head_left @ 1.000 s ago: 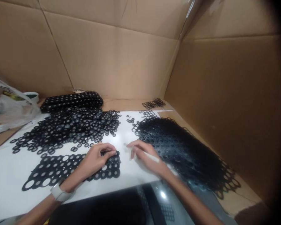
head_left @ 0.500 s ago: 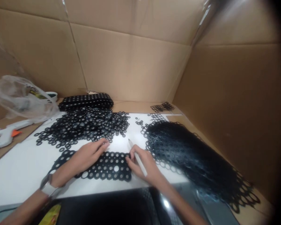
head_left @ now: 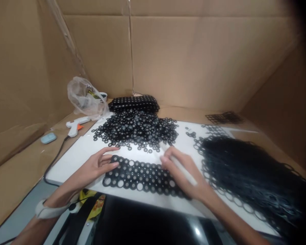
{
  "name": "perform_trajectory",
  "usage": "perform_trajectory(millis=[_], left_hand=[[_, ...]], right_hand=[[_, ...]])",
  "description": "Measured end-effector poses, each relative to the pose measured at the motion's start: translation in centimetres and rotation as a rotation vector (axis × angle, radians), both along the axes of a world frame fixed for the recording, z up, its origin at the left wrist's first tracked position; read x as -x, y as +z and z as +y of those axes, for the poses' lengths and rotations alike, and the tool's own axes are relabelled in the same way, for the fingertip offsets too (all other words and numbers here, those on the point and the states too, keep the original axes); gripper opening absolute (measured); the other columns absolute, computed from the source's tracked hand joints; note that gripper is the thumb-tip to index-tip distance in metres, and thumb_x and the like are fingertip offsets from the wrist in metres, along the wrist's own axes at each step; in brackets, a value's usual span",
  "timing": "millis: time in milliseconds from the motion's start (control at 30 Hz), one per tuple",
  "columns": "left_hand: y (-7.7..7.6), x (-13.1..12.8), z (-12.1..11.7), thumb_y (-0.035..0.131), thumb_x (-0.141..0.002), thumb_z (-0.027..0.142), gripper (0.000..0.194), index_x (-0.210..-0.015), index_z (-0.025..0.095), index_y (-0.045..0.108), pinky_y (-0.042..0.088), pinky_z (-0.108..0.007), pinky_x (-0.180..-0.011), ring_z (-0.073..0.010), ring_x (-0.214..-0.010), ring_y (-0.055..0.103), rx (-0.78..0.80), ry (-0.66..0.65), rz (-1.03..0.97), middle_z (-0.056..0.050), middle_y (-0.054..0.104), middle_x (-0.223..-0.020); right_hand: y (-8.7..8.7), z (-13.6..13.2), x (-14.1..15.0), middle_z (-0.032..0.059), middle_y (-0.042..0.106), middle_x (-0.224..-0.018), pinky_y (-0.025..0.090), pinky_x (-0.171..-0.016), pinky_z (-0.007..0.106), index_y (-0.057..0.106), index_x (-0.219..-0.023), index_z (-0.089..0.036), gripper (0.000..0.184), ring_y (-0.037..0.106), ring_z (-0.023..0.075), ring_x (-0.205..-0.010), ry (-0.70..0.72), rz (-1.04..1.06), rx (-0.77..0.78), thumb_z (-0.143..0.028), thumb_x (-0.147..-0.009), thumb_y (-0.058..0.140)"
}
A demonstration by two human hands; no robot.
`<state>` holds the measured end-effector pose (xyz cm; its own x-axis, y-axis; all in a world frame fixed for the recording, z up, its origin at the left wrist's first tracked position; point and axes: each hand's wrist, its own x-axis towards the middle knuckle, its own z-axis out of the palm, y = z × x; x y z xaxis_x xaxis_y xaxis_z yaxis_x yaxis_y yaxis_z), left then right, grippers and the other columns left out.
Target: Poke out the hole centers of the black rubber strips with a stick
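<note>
A black panel of joined rings (head_left: 142, 175) lies flat on the white board. Grey fills most of its rings, while a few show white. At the panel's upper left corner is my left hand (head_left: 97, 166), its thumb resting at the edge and its index finger stretched out apart from it. My right hand (head_left: 185, 170) grips a slim white pen-like tool (head_left: 185, 172) over the panel's right end, covering part of it. Motion blurs the tool's tip. Just behind the panel spreads a heap of small black rings with grey centres (head_left: 140, 127).
A large pile of black ring mesh (head_left: 247, 170) covers the right side. Behind the heap sits a folded dotted black roll (head_left: 135, 103). To the left are a plastic bag (head_left: 85, 97), a white glue gun (head_left: 75, 126) with its cord and a light-blue case (head_left: 48, 138). Cardboard walls enclose the table.
The view has turned left. My left hand has moved from the panel's middle to its left end, with the fingers further apart. The white tool stays in my right hand.
</note>
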<state>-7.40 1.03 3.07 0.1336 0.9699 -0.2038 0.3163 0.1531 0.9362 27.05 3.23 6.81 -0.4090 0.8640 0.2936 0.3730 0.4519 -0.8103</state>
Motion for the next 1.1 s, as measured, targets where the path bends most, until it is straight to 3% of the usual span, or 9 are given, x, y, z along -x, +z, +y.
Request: perform_trajectory(millis=[133, 233, 333, 433, 667, 867, 1000, 1100], left_hand=[[-0.6, 0.7, -0.5, 0.084, -0.085, 0.062, 0.056, -0.125, 0.023, 0.074, 0.062, -0.042, -0.099, -0.0325, -0.115, 0.077, 0.070, 0.024, -0.019, -0.010, 0.082, -0.114], [-1.5, 1.2, -0.7, 0.080, -0.087, 0.067, 0.052, -0.113, 0.023, 0.077, 0.062, -0.035, -0.080, -0.0276, -0.093, 0.076, 0.036, 0.059, 0.069, -0.007, 0.081, -0.095], [-2.7, 1.5, -1.0, 0.075, -0.090, 0.069, 0.048, -0.102, 0.023, 0.078, 0.055, -0.028, -0.062, -0.0197, -0.071, 0.067, 0.007, 0.072, 0.126, -0.002, 0.074, -0.079], [-3.5, 1.5, -1.6, 0.075, -0.092, 0.067, 0.043, -0.101, 0.025, 0.077, 0.054, -0.026, -0.059, -0.0173, -0.066, 0.065, -0.046, 0.070, 0.183, 0.000, 0.074, -0.079], [-4.1, 1.3, -2.5, 0.068, -0.102, 0.057, 0.033, -0.108, 0.026, 0.074, 0.053, -0.021, -0.061, -0.0156, -0.070, 0.069, -0.073, 0.083, 0.280, 0.002, 0.074, -0.080], [-3.7, 0.6, -2.9, 0.071, -0.100, 0.056, 0.032, -0.106, 0.025, 0.072, 0.051, -0.020, -0.058, -0.0149, -0.068, 0.069, -0.092, 0.151, 0.271, 0.002, 0.072, -0.078], [-3.4, 0.6, -2.7, 0.074, -0.097, 0.056, 0.033, -0.101, 0.023, 0.072, 0.050, -0.020, -0.057, -0.0135, -0.063, 0.065, -0.107, 0.190, 0.257, 0.003, 0.068, -0.072], [-3.4, 0.7, -2.7, 0.074, -0.097, 0.055, 0.033, -0.099, 0.023, 0.071, 0.049, -0.020, -0.058, -0.0134, -0.064, 0.062, -0.130, 0.186, 0.227, 0.003, 0.065, -0.072]], right_hand=[[-0.9, 0.4, 5.3, -0.0015, 0.064, -0.083, 0.043, -0.068, 0.028, 0.060, -0.089, -0.023, 0.027, 0.059, 0.0168, -0.075, 0.216, 0.085, 0.112, -0.031, -0.114, 0.050], [-2.1, 0.7, 7.6, -0.0017, 0.063, -0.083, 0.044, -0.069, 0.027, 0.061, -0.089, -0.023, 0.021, 0.057, 0.0163, -0.075, 0.321, 0.137, 0.229, -0.013, -0.102, 0.048], [-3.2, 1.1, 8.7, -0.0019, 0.062, -0.077, 0.044, -0.065, 0.027, 0.065, -0.085, -0.023, 0.023, 0.057, 0.0166, -0.072, 0.358, 0.145, 0.408, -0.008, -0.091, 0.047], [-4.1, 1.3, 9.2, -0.0023, 0.062, -0.074, 0.043, -0.061, 0.026, 0.066, -0.083, -0.022, 0.023, 0.057, 0.0161, -0.069, 0.386, 0.123, 0.491, -0.008, -0.088, 0.048], [-4.3, 1.6, 9.2, -0.0036, 0.068, -0.080, 0.047, -0.066, 0.022, 0.066, -0.089, -0.021, 0.022, 0.063, 0.0127, -0.070, 0.452, 0.068, 0.498, -0.006, -0.094, 0.050], [-4.6, 1.1, 10.2, 0.0001, 0.073, -0.090, 0.051, -0.074, 0.024, 0.069, -0.093, -0.019, 0.019, 0.067, 0.0135, -0.076, 0.526, -0.020, 0.190, -0.005, -0.092, 0.057], [-4.2, 1.4, 9.3, -0.0006, 0.074, -0.087, 0.053, -0.075, 0.022, 0.071, -0.089, -0.019, 0.025, 0.069, 0.0129, -0.077, 0.549, 0.112, 0.369, -0.005, -0.093, 0.050], [-4.0, 1.6, 8.0, -0.0023, 0.071, -0.077, 0.050, -0.070, 0.020, 0.067, -0.077, -0.019, 0.027, 0.065, 0.0114, -0.070, 0.463, 0.165, 0.457, -0.004, -0.088, 0.048]])
